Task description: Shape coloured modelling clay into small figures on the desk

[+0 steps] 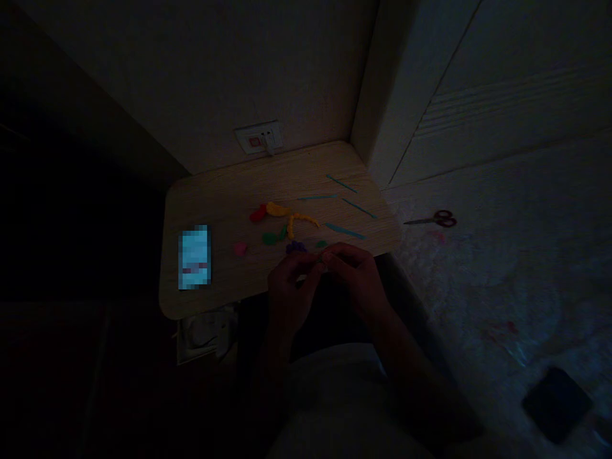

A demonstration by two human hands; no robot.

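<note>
In dim light my left hand (292, 280) and my right hand (351, 271) meet at the table's front edge, fingertips pinched together. Whatever lies between them is too small and dark to make out. Just beyond the fingers are a purple cluster of little balls (295, 247) and a small green piece (321, 243), both looking like modelling clay. Farther back lie a bumpy yellow-orange strand (305, 218), an orange lump (277, 209), a red lump (258, 213), green lumps (270, 238) and a pink lump (240, 248).
Several thin blue-green tools (344, 231) lie on the right of the wooden table (220, 197). A lit phone (194, 257) rests at the left. Scissors (433, 220) and a dark square object (557, 405) are on the floor at right. A wall socket (259, 138) is behind.
</note>
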